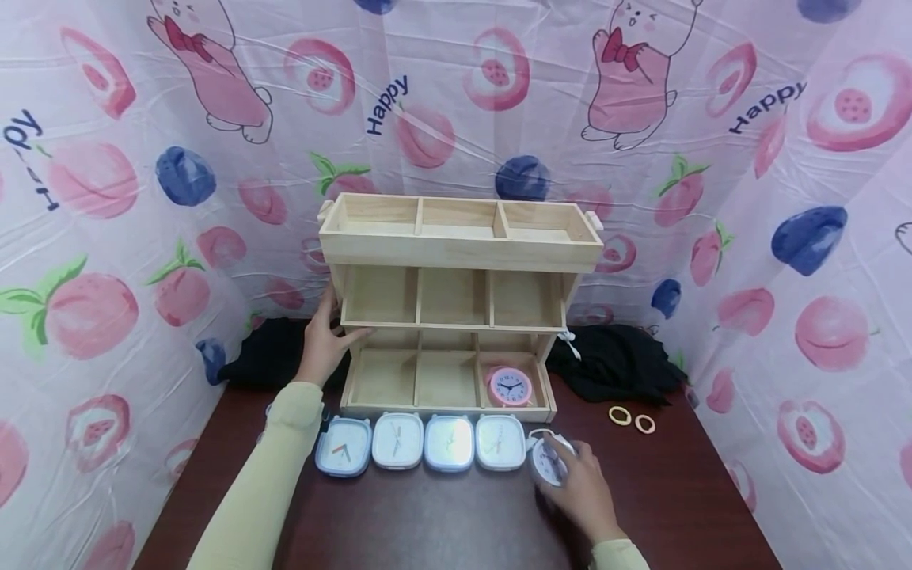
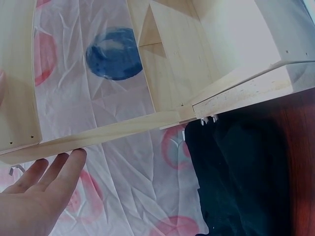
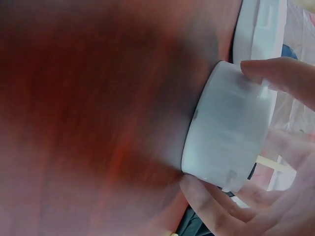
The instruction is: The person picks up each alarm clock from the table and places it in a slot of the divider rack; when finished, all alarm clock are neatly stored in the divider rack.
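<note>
Dark tabletop [image 1: 427,522]; right hand [image 1: 584,492] curled round clock [image 3: 229,128]; left hand [image 1: 323,347] touching shelf [image 1: 456,253].

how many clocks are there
6: four square clocks in a row before the rack, one round clock in the right hand, one pink clock in the rack's bottom right compartment. Another may hide behind the left sleeve.
</note>
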### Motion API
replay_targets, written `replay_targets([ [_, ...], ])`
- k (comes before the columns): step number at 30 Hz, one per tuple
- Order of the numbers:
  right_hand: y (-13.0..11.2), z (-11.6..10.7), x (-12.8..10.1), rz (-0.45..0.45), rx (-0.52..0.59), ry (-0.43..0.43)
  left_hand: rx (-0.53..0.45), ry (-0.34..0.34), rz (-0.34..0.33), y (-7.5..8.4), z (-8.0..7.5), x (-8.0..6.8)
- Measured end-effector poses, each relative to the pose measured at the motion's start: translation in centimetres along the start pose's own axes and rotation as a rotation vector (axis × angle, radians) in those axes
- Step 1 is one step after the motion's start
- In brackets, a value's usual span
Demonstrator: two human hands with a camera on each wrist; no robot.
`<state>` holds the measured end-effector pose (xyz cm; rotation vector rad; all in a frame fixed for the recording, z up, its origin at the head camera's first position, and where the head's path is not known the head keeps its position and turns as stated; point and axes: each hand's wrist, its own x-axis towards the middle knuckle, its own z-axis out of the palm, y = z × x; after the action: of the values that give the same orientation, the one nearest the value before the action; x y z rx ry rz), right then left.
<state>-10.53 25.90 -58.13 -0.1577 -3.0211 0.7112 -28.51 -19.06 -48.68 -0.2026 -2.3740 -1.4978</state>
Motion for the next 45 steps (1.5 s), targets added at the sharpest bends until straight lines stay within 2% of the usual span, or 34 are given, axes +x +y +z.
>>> replay_targets([
  [6,0.3,-0.3,-0.9,0.031,0.044,0.082,-0.016,0.003,0.012,0.0,0.1,0.0],
  [10,-0.1,-0.9,-1.5,0.054,0.114,0.189,-0.014,0.0,0.022,0.1,0.1,0.1],
  [16,-2.1,-1.8,-0.9,-0.029,0.238,0.415,-0.025,0.01,0.024,0.3,-0.1,0.1],
  [19,-3.4,-1.7,-0.1,-0.076,0.286,0.462,-0.026,0.01,0.026,0.3,-0.1,0.1],
  [24,-5.8,-1.0,1.8,-0.138,0.348,0.415,-0.022,0.012,0.016,0.1,-0.1,0.0],
  [32,-10.1,0.4,5.3,-0.258,0.381,0.303,-0.017,0.016,0.01,-0.1,0.2,-0.1],
  [37,-12.5,1.3,7.5,-0.323,0.338,0.235,-0.015,0.019,0.004,0.0,0.1,-0.1],
  [45,-15.2,3.1,10.7,-0.353,0.252,0.118,-0.02,0.012,0.005,0.1,0.1,-0.1],
])
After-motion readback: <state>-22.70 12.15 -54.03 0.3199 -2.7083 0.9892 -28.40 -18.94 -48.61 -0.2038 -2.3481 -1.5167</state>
